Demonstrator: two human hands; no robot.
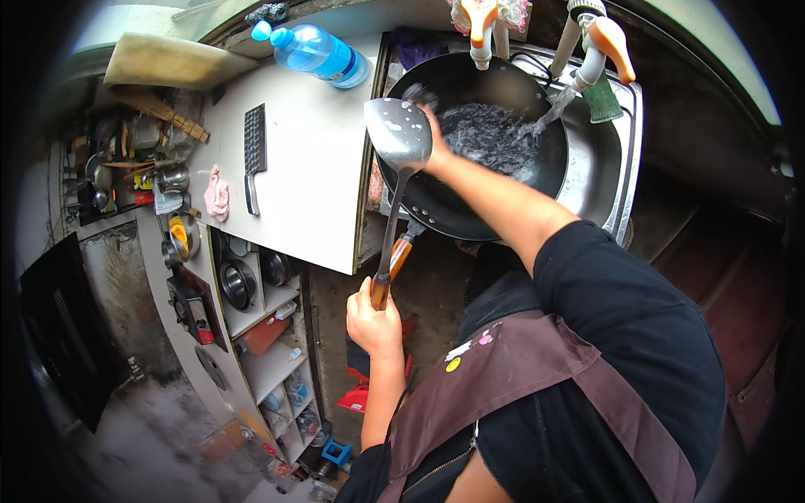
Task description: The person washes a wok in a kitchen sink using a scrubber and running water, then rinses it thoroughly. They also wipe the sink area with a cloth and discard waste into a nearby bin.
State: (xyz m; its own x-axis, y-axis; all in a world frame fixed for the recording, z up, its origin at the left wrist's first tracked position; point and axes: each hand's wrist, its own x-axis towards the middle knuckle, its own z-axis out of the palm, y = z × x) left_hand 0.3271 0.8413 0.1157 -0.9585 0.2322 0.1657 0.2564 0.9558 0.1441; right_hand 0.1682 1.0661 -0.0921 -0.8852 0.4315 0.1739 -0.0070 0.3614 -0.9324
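Note:
My left hand [375, 322] grips the wooden end of a metal wok spatula [396, 129], whose wet, spotted blade is raised over the left rim of a black wok [553, 182]. Behind the spatula's shaft runs the wok's wooden handle [400, 253]; whether my left hand also touches it, I cannot tell. My right hand [436, 141] is inside the wok, partly hidden by the blade, with a blurred grey scrubber [421, 96] at its fingers. Water [497, 135] churns in the wok, fed by a running tap [591, 72]. The wok rests over a stainless steel sink [607, 148].
Left of the sink, a white countertop [308, 182] holds a cleaver [255, 144], a pink cloth [217, 196] and a blue-tinted plastic bottle [321, 55]. A second tap [481, 38] overhangs the wok. A green cloth [602, 100] hangs at the sink's back edge. Shelves with steel bowls [236, 283] stand lower left.

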